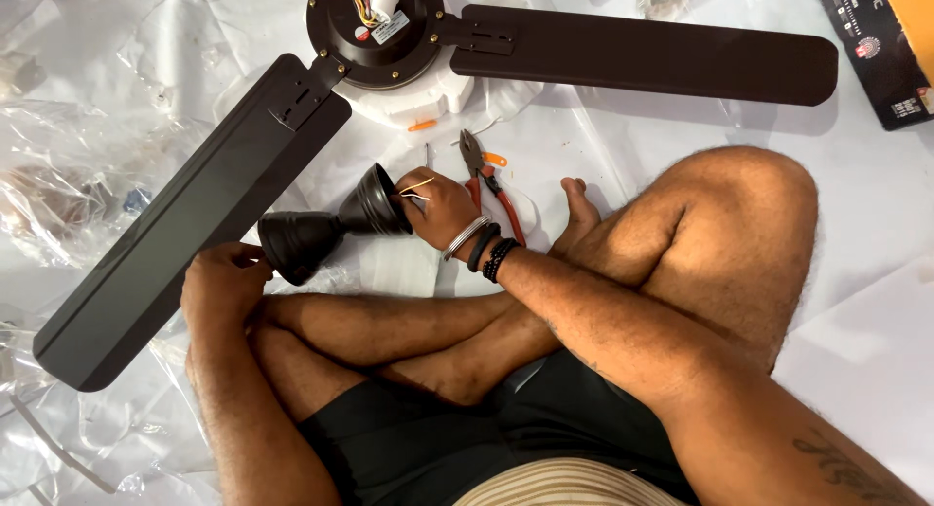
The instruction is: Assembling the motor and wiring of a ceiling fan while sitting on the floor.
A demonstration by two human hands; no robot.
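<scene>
Seated cross-legged, a person grips two dark canopy cups [331, 229] between knees and fan motor [375, 29]: left hand [222, 284] clasping the near cup, right hand [440, 209] pinching a thin pin [416, 186] at the far rim. Loosely held, the pin could slip.

place: home floor | cues: white sheet [603, 156], plastic wrapping [68, 165], ceiling fan [389, 39] unpacked

The fan motor [375, 29] sat farthest from the seated person, blades [185, 224] extending left and right of it; pliers [486, 180] lay before it, the canopy cups [336, 224] left of those.
</scene>
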